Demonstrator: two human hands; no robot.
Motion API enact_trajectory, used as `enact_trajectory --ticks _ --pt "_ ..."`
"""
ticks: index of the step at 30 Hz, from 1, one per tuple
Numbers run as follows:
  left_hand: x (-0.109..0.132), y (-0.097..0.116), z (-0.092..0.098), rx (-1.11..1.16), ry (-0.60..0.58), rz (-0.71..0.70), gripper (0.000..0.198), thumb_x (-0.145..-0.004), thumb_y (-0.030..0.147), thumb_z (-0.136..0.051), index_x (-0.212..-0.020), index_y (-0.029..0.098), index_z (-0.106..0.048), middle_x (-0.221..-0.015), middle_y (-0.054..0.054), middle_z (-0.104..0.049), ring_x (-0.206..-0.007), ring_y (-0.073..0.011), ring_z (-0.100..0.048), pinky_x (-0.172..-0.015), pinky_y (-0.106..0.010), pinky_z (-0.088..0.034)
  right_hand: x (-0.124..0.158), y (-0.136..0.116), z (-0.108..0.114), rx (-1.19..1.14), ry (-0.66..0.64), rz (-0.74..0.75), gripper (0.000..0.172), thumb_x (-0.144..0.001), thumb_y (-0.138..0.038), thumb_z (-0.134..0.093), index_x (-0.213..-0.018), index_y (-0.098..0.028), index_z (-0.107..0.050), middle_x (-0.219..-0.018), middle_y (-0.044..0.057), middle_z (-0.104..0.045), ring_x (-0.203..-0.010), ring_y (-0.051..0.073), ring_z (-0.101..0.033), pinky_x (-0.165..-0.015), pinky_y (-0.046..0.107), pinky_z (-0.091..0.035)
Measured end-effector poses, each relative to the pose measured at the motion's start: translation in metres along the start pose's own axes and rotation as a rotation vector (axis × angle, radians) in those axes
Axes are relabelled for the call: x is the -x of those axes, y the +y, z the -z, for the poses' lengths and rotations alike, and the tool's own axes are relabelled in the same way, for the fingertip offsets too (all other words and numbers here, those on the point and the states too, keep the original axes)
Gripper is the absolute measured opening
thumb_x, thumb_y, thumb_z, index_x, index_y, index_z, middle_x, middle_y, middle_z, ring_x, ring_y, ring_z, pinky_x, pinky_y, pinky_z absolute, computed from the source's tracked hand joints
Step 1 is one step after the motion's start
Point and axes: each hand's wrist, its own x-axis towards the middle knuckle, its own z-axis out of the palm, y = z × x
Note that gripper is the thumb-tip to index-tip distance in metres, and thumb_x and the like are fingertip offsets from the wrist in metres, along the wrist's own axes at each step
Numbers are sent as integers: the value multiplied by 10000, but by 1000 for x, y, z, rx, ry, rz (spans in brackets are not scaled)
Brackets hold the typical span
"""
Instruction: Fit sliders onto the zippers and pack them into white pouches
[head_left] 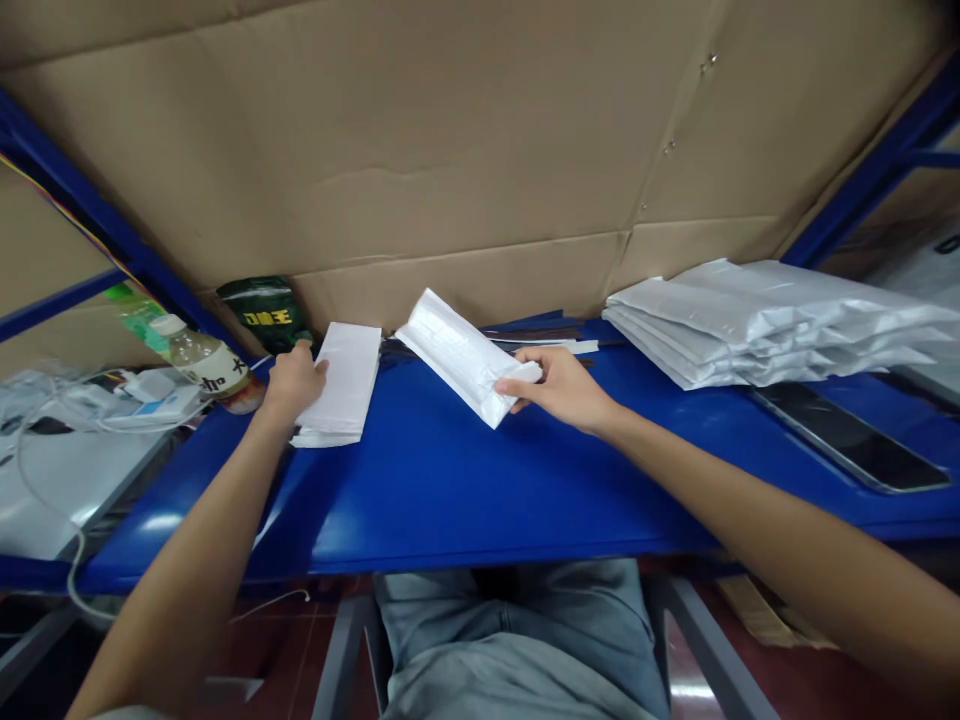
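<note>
My right hand (559, 385) grips the lower right end of a white, slightly shiny packing pouch (461, 355), thumb on top. The pouch is tilted, its far end pointing up and left above the blue table. My left hand (296, 380) is at the left edge of a stack of folded white paper sheets (345, 385). Its fingers are curled, and the fingertips are partly hidden, so what they pinch cannot be made out. Behind the pouch lie dark flat strips (536, 328) and a white strip (585, 347).
A pile of white pouches (750, 320) lies at the right, near a black phone (847, 435). On the left stand a drink bottle (202, 362) and a dark green packet (262, 312), beside white cables (82, 400). A cardboard wall (450, 150) rises behind the blue table (420, 500).
</note>
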Motion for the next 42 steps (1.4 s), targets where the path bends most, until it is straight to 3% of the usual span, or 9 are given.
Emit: enact_trajectory --ticks 4,7,11,14,17,22,30,37,42 --pt "2 -12 -21 -179 25 -81 518 -1001 348 -585 -1460 109 -576 -1317 -255 -705 -1241 -438 -674 -1020 -541 -544 31 1 23 36 73 10 425 -757 -457 -945 -1000 -204 -705 -919 57 -779 -794 235 -760 -697 398 -670" --pt "6 -1 -25 -177 219 -168 512 -975 337 -632 -1433 112 -594 -1362 -239 -656 -1260 -430 -649 -1068 -561 -531 53 -14 46 96 122 105 416 -831 -471 -894 -1091 -197 -720 -1073 83 -794 -934 254 -775 -818 407 -655" --pt "49 69 3 99 350 -531 474 -1041 467 -597 -1406 164 -612 -1414 -160 -640 -1394 -335 -571 -1223 -479 -448 72 -47 70 200 157 166 367 -892 -480 -843 -1103 -202 -733 -1080 84 -790 -953 252 -758 -798 376 -630" --pt "117 148 23 288 315 -931 798 -927 660 -731 -1573 259 -489 -1649 -132 -483 -1524 -362 -463 -1277 -511 -410 78 -66 66 121 233 123 548 -861 -467 -876 -1303 -258 -627 -890 31 -769 -723 213 -725 -586 319 -567" --pt "176 210 25 295 399 -1216 836 -940 488 -796 -1646 237 -426 -1685 -188 -452 -1542 -400 -457 -1239 -561 -457 80 -77 45 60 249 144 667 -847 -446 -880 -1381 -311 -504 -810 -19 -715 -628 184 -678 -525 294 -528" --pt "190 234 14 354 725 -1359 541 -1016 157 -682 -1543 228 -578 -1385 -132 -742 -1268 -323 -725 -1054 -460 -621 86 -85 19 55 226 195 510 -906 -421 -818 -1292 -296 -510 -861 -3 -705 -679 179 -671 -574 297 -548" --pt "181 224 23 821 644 -1305 558 -980 31 -682 -1496 240 -639 -1318 -69 -790 -1190 -244 -771 -1028 -379 -655 96 -81 37 145 159 413 371 -935 -489 -795 -1220 -286 -671 -1167 68 -655 -1055 242 -660 -915 400 -595" --pt "195 251 25 1203 233 -957 329 -1051 262 -692 -1379 262 -716 -1294 -50 -791 -1127 -198 -776 -946 -284 -645 81 -90 43 46 331 508 211 -961 -467 -790 -1015 -281 -705 -1026 36 -729 -935 222 -700 -820 382 -596" --pt "167 241 14 1067 -12 -979 516 -1002 380 -751 -1485 262 -611 -1441 -101 -697 -1226 -242 -718 -999 -371 -630 50 -135 148 200 588 428 239 -998 -337 -769 -1118 -135 -724 -1070 94 -778 -844 121 -696 -769 294 -506"
